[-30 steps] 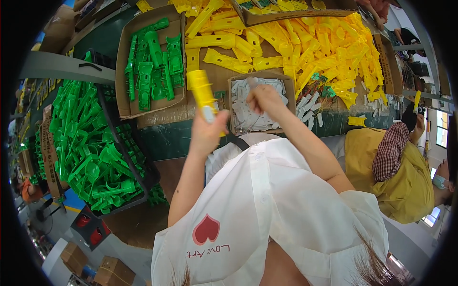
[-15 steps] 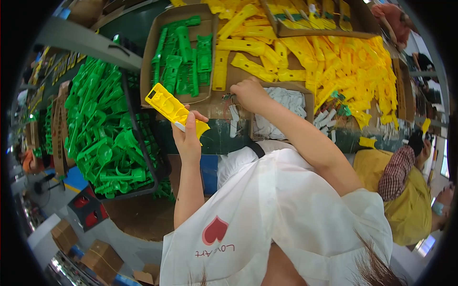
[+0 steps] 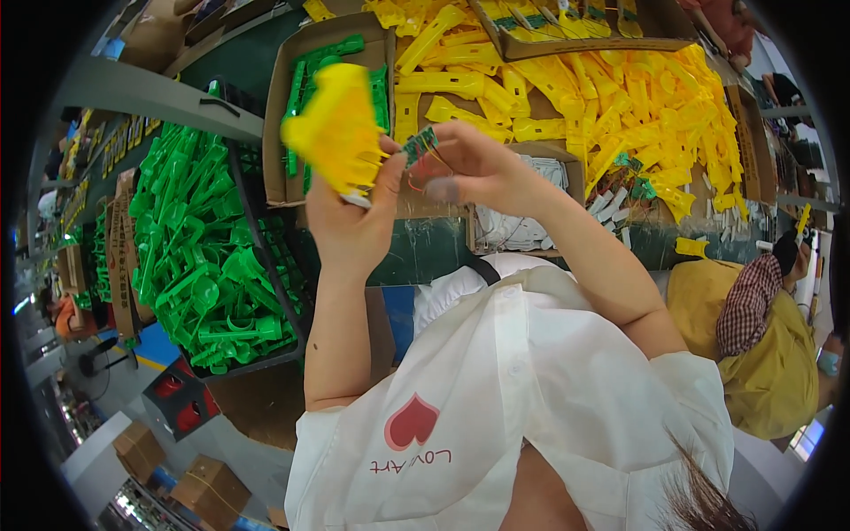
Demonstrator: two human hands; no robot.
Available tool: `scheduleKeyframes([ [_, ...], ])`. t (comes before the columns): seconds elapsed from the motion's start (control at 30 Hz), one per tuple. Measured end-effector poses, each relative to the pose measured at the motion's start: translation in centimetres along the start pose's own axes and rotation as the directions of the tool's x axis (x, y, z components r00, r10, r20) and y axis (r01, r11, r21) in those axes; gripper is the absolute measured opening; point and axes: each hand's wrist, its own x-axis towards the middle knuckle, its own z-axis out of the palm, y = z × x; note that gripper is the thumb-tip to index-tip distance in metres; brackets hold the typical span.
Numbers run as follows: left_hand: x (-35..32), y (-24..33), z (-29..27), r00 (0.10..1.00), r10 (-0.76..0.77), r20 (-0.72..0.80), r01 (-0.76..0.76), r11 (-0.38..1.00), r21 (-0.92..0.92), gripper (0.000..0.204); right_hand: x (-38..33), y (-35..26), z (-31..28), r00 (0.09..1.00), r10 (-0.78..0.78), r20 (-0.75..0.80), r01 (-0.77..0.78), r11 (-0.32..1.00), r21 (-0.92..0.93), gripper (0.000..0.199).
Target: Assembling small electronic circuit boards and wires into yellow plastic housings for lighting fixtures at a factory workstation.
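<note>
Fingers of the left hand [image 3: 354, 217] are closed on a yellow moulded plastic shell [image 3: 335, 131]; at its 3 o'clock, a small green circuit board [image 3: 420, 144] is pinched by the right hand [image 3: 474, 168].

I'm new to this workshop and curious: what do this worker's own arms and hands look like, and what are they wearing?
Both forearms are bare, with no gloves, watch or bracelet visible on the left hand or the right hand. The white short-sleeved top ends above the elbows and carries a red heart mark on the front.
</note>
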Motion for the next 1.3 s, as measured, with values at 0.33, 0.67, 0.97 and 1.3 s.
scheduleKeyframes([
  [0.33,0.6,-0.4,-0.2,0.992,0.120,-0.035,-0.094,0.897,0.432,0.020,-1.2,-1.1,-1.8,0.966,0.146,-0.211,-0.221,0.892,-0.395,0.012],
  [0.67,-0.2,-1.6,0.4,0.978,-0.076,-0.196,0.083,0.996,0.026,0.020,0.4,-1.7,-5.4,0.983,0.144,-0.110,-0.165,0.962,-0.219,0.012],
  [0.97,-0.4,-2.6,0.1,0.953,-0.242,-0.184,0.212,0.963,-0.166,0.029,-0.6,-1.6,-4.2,0.996,0.046,-0.077,-0.050,0.997,-0.052,0.012],
  [1.3,-1.4,-2.6,0.9,0.950,-0.294,-0.101,0.261,0.932,-0.253,0.029,-0.6,-1.1,-4.2,0.985,-0.037,-0.171,-0.038,0.910,-0.414,0.021],
])
